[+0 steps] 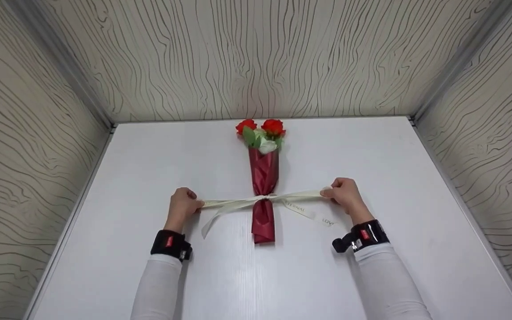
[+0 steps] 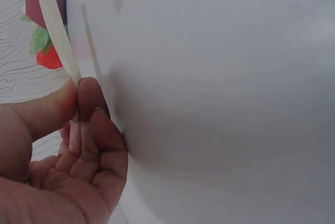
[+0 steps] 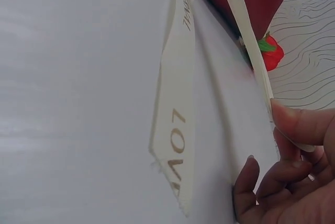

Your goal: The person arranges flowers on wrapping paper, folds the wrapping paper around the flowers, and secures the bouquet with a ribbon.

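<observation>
A bouquet point(image 1: 265, 173) lies on the white table, its red and white flowers pointing away from me and its stems wrapped in dark red paper. Round the wrap's narrow waist runs a cream ribbon point(image 1: 298, 195), knotted at the front. My left hand point(image 1: 183, 205) pinches one stretch of ribbon between thumb and forefinger, out to the left. On the other side, my right hand point(image 1: 344, 194) pinches the opposite stretch, and the ribbon is drawn nearly straight between both. Two loose tails hang beside the knot; the right one point(image 3: 177, 103) bears printed letters.
The white tabletop point(image 1: 149, 151) extends around the bouquet on all sides. Wood-grain patterned panels point(image 1: 256, 58) stand behind it and at left and right. Black wrist bands with cameras point(image 1: 169, 243) sit on both forearms.
</observation>
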The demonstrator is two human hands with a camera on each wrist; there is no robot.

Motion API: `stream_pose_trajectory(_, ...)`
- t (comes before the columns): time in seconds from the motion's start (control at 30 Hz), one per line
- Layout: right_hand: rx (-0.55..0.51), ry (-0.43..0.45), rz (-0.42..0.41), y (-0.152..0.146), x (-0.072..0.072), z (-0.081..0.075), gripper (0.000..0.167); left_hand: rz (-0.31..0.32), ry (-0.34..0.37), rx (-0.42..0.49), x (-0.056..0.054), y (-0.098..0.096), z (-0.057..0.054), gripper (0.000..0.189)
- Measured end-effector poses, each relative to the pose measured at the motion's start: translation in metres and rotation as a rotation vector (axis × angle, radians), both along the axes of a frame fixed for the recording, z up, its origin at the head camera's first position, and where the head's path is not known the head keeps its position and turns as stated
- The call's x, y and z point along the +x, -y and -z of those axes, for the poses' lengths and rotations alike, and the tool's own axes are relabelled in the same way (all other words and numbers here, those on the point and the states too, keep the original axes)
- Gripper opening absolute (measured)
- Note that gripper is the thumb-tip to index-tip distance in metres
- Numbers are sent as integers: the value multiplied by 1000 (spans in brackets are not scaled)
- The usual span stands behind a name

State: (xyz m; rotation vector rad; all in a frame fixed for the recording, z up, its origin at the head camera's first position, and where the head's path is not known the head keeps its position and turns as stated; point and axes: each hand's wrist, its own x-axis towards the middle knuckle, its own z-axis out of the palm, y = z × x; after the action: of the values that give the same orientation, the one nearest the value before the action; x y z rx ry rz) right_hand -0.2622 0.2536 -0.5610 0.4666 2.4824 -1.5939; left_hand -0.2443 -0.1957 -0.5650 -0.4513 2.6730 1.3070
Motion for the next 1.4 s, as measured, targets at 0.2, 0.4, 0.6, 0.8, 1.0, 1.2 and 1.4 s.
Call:
stream_pose_trajectory(0.2,-15,-5,-39,-2,-1,-5,26,33,-18,54,-2,2,-2,24)
stream_pose_trajectory(0.4,-13,-41,-108,-2,-10,-17,26,66,-100,130,-13,-2,-16,22)
stream_pose_trajectory(0.6,21,-106,-140,9,-28,-28,29,124,-178,112,-33,-17,-31,24)
stream_pose_trajectory(0.8,132,-120,-164,24,-44,-27,33,166,-180,25,-53,-30,-32,25)
stream_pose_trajectory(1.0,282,-137,-221,30,-46,-21,46,202,-110,-69,-56,-32,-20,36)
stream_pose_trajectory(1.2,334,-204,-250,24,-44,-23,51,259,-166,-106,-53,-30,-12,44)
stream_pose_trajectory(1.4,475,-240,-277,19,-34,-37,58,357,-303,-343,-42,-32,-22,49)
